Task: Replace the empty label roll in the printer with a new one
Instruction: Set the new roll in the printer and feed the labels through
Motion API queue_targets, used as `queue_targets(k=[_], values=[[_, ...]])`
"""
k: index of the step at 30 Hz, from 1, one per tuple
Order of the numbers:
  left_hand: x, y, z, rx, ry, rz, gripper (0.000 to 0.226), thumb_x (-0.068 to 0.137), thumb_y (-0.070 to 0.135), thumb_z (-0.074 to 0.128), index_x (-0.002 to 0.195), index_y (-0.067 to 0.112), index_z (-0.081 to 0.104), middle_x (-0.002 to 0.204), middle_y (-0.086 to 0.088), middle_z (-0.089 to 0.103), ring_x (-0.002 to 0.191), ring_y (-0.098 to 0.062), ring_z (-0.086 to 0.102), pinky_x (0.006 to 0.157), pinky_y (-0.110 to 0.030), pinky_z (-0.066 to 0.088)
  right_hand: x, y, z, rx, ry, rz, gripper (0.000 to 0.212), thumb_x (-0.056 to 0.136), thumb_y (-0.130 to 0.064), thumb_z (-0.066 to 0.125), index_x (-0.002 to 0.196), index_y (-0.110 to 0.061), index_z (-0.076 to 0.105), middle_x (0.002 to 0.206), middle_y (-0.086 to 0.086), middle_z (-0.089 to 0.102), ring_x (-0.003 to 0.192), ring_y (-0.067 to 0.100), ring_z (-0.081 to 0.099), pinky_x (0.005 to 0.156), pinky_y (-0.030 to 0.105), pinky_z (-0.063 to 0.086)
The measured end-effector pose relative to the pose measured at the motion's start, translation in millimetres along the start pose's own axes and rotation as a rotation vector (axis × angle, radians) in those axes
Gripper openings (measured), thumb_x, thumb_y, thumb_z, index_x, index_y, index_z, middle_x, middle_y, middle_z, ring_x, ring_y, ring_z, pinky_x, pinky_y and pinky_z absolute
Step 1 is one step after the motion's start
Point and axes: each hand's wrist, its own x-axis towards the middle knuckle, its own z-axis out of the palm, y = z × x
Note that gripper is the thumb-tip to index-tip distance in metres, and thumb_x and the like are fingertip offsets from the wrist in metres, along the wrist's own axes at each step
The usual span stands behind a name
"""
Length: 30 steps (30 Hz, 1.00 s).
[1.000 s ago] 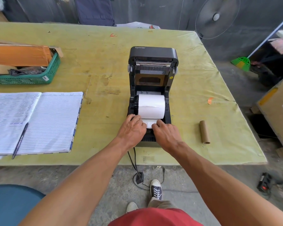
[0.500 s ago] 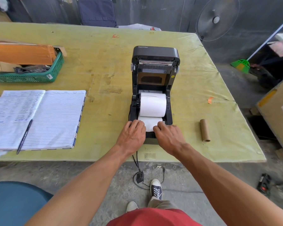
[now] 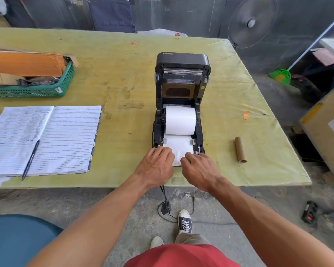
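The black label printer [image 3: 182, 60] stands on the table with its lid raised. A new white label roll [image 3: 180, 120] sits in its bay. The roll's loose strip [image 3: 178, 146] runs forward between the two grey guides to the printer's front. My left hand [image 3: 156, 166] pinches the strip's left front corner with curled fingers. My right hand [image 3: 200, 170] pinches the right front corner the same way. The fingertips are hidden under the knuckles. The empty brown cardboard core [image 3: 240, 149] lies on the table to the printer's right.
An open lined notebook [image 3: 66, 137] with a pen [image 3: 30, 160] lies at the left. A green basket [image 3: 33, 91] of cardboard stands at the back left. The printer's cable [image 3: 163, 193] hangs over the table's near edge. A stool [image 3: 14, 237] is at the lower left, a box [image 3: 328, 128] at the right.
Both hands have drawn the strip forward, so more paper now lies flat between the guides and over the printer's front. The camera has moved slightly.
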Motion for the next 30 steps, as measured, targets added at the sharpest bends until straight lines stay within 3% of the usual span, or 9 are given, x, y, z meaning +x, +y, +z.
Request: queue_targets(k=[2,4,7,9,11,13,18,21,30], values=[[2,2,1,0.021,-0.028,-0.012,0.032,0.082,0.021,0.057,0.110,0.007,0.056,0.113,-0.012,0.060,0.103,-0.027,0.056,0.092,-0.042,0.048,0,-1,0,-0.004,-0.016,0.005,0.011,0.078,-0.005,0.066,0.073,-0.007,0.057,0.062,0.006,0.053,0.047,0.019,0.034,0.052,0.036,0.046],[3,3,3,0.080,-0.074,-0.026,0.047,0.089,0.015,0.055,0.133,0.000,0.047,0.137,-0.021,0.051,0.127,-0.033,0.047,0.108,-0.046,0.038,0,-1,0,-0.009,-0.027,0.003,0.010,0.079,-0.005,0.065,0.073,-0.008,0.057,0.062,0.006,0.053,0.047,0.020,0.037,0.053,0.035,0.044],[3,4,6,0.117,-0.099,-0.018,0.048,0.099,0.000,0.036,0.146,-0.002,0.030,0.151,-0.025,0.035,0.140,-0.034,0.033,0.118,-0.043,0.021,0,0,-2,-0.013,-0.053,0.026,0.007,0.083,-0.014,0.058,0.078,-0.010,0.058,0.069,0.006,0.057,0.055,0.021,0.045,0.058,0.035,0.046],[2,4,5,0.092,-0.071,-0.004,0.047,0.100,0.000,0.032,0.147,-0.001,0.030,0.151,-0.025,0.034,0.140,-0.034,0.033,0.117,-0.040,0.020,0,5,0,-0.042,-0.095,0.068,0.019,0.086,-0.027,0.053,0.093,-0.011,0.061,0.089,0.007,0.062,0.075,0.023,0.052,0.068,0.037,0.046],[0,3,6,0.058,-0.039,0.005,0.046,0.100,0.002,0.033,0.146,0.000,0.032,0.150,-0.025,0.036,0.139,-0.034,0.035,0.117,-0.039,0.022,-2,12,3,-0.082,-0.151,0.102,0.045,0.087,-0.038,0.057,0.122,-0.010,0.055,0.116,0.010,0.059,0.096,0.027,0.053,0.079,0.041,0.046],[-3,4,8,0.028,-0.029,0.008,0.045,0.100,0.003,0.034,0.146,0.001,0.033,0.149,-0.025,0.037,0.138,-0.033,0.037,0.117,-0.040,0.025,-4,16,5,-0.111,-0.194,0.109,0.056,0.091,-0.034,0.059,0.139,-0.011,0.043,0.135,0.010,0.052,0.109,0.030,0.051,0.085,0.044,0.045],[-8,0,8,0.043,-0.015,0.061,0.046,0.099,0.007,0.043,0.145,0.003,0.036,0.148,-0.023,0.039,0.137,-0.033,0.039,0.115,-0.040,0.026,-8,17,3,-0.105,-0.159,0.062,0.045,0.090,-0.016,0.056,0.134,-0.009,0.054,0.134,0.010,0.060,0.106,0.032,0.057,0.084,0.044,0.048],[-9,-2,9,0.052,-0.033,0.044,0.051,0.099,0.006,0.039,0.149,0.004,0.026,0.154,-0.022,0.029,0.142,-0.031,0.029,0.118,-0.038,0.017,-10,17,3,-0.095,-0.134,0.041,0.043,0.088,-0.019,0.057,0.130,-0.008,0.057,0.131,0.012,0.062,0.102,0.033,0.059,0.082,0.045,0.050],[-15,-7,11,0.085,-0.102,0.080,0.053,0.099,0.021,0.039,0.149,0.010,0.028,0.153,-0.028,0.024,0.143,-0.036,0.024,0.119,-0.039,0.012,-17,15,1,-0.059,-0.141,0.007,0.042,0.086,-0.026,0.061,0.124,-0.009,0.064,0.133,0.017,0.062,0.111,0.036,0.060,0.087,0.046,0.053]])
